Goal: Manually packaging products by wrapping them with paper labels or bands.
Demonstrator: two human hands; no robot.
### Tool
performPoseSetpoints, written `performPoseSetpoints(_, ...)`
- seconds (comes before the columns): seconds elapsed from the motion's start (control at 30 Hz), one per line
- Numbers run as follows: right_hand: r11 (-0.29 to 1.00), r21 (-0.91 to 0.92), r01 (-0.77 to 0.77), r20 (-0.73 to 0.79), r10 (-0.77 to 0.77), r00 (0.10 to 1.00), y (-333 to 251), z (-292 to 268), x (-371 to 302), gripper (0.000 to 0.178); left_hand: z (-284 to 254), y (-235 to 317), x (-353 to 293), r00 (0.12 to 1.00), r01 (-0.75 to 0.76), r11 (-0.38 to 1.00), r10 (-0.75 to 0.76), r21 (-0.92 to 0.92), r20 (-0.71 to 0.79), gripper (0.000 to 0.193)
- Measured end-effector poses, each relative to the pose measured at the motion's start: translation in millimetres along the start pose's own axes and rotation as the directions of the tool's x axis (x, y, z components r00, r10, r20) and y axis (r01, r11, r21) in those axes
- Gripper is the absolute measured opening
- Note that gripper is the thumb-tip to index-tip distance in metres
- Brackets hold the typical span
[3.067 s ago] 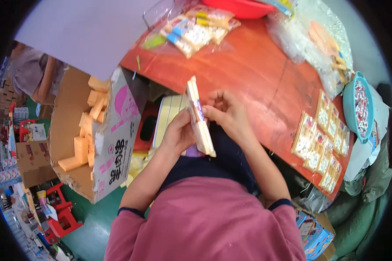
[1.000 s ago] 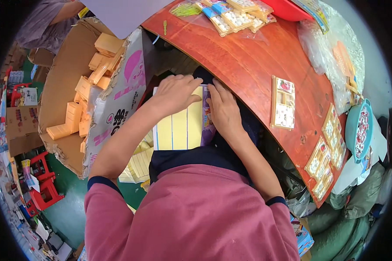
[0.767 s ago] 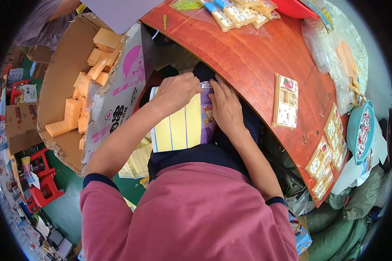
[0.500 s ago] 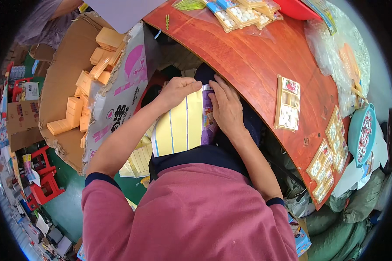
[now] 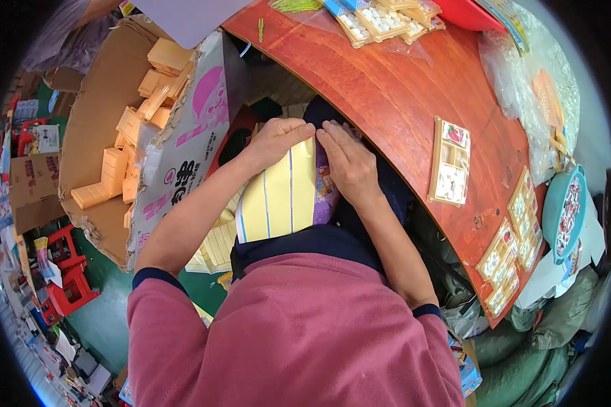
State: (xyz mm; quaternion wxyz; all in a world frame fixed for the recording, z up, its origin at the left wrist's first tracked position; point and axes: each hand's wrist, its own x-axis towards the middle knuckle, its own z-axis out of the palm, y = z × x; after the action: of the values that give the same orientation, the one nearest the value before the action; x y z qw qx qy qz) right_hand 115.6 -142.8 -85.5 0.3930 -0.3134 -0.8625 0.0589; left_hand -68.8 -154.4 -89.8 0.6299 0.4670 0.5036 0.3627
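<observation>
A pale yellow sheet (image 5: 271,203) with blue lines lies across my lap, its right-hand strip printed purple. My left hand (image 5: 278,144) is closed on the sheet's far edge, thumb pointing right. Beside it my right hand (image 5: 349,163) bends over the far end of the purple strip (image 5: 326,193). Its fingers are pressed together at the edge, with their tips close to the left thumb. What lies under those fingertips is hidden.
A cardboard box (image 5: 95,129) of orange plastic cases (image 5: 115,173) stands on the left. The red-brown table (image 5: 380,81) on the right bears several trays of white pieces (image 5: 449,163). A teal basin (image 5: 567,210) with small wrapped items sits at far right. Red stools (image 5: 71,288) stand at left.
My right hand's fingers have drawn together and shifted toward the sheet's far edge, nearer the left thumb. My left hand stays on the sheet with little movement.
</observation>
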Motion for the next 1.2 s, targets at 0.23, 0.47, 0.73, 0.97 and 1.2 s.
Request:
performPoseSetpoints(0.23, 1.000, 0.016, -0.023, 0.046, 0.023, 0.999, -1, -1, -4, 0.024, -1, 2, -2, 0.995, 0.093, 0.986, -0.089, -0.139, 0.037, 0.032)
performPoseSetpoints(0.47, 0.998, -0.060, 0.015, 0.114, -0.008, 0.993, -17, -45, -14, 0.016, -12, -1, 11, 0.995, -0.103, 0.870, 0.096, 0.482, 0.038, 0.027)
performPoseSetpoints(0.73, 0.671, 0.643, -0.370, -0.200, 0.613, 0.764, -65, -218, -52, 0.012, -11, 5, 0, 0.718, -0.418, 0.039, 0.626, 0.908, 0.303, 0.011)
performPoseSetpoints(0.97, 0.532, 0.609, -0.589, -0.194, 0.819, 0.539, -12, -229, -31, 0.011, 63, 80, -18, 0.683, -0.647, 0.427, 0.693, 0.632, 0.231, 0.038)
performPoseSetpoints(1.2, 0.425, 0.696, -0.579, -0.169, 0.880, 0.444, 57, -215, -24, 0.016, 137, 88, 23, 0.993, -0.091, 0.994, 0.095, -0.068, 0.070, 0.025)
